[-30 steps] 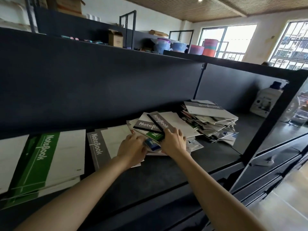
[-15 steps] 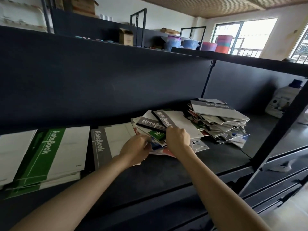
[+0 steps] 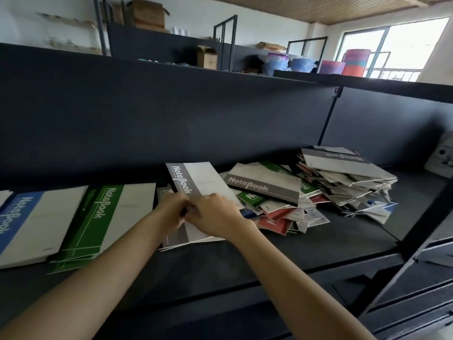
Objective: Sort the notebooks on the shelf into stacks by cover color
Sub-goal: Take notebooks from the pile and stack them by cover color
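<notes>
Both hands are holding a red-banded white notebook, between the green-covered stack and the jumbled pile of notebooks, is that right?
Not red: the head view shows the white notebook with a grey band held in the left hand and right hand, between the green-covered stack and the jumbled pile of notebooks.

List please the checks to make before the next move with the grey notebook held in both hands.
1. Grip: left hand and right hand both hold the grey-banded white paper notebook: ok.
2. Colour match: the grey-banded stack lies right beneath it: ok.
3. Neighbours: green-banded stack and blue-banded stack are separate piles to the left: ok.
4. Grey stack's edges squared: cannot tell, the hands cover it.
5. Unsorted heap of mixed notebooks on the black shelf is tidy: not ok, fanned and tilted.
</notes>
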The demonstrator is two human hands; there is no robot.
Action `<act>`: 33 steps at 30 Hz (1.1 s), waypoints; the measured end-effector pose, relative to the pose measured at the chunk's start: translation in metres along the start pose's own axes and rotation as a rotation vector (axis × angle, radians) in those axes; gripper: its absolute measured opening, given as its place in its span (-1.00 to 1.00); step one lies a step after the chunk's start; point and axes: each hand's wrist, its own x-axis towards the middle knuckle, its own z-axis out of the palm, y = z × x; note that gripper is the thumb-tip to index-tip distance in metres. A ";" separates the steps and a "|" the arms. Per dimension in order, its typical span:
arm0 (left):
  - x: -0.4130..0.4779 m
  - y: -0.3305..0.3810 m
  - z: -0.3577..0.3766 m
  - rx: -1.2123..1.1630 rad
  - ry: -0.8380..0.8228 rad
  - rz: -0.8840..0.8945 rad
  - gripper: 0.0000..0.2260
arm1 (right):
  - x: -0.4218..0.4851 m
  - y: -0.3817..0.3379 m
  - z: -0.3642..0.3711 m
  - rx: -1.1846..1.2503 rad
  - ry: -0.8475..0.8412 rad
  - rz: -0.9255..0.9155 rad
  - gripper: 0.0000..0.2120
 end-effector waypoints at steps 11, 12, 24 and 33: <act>-0.005 -0.010 -0.031 1.109 0.075 0.272 -0.84 | 0.015 -0.002 0.027 -0.170 -0.155 -0.019 -0.72; -0.005 -0.013 -0.032 1.214 0.084 0.280 -0.80 | 0.014 -0.002 0.029 -0.190 -0.151 -0.038 -0.73; -0.017 -0.041 -0.027 1.599 0.013 0.578 -0.74 | 0.000 0.018 0.035 0.085 -0.108 -0.062 -0.72; -0.017 -0.053 -0.033 1.530 0.129 0.695 -0.67 | 0.002 0.097 0.010 0.135 0.369 0.293 -0.72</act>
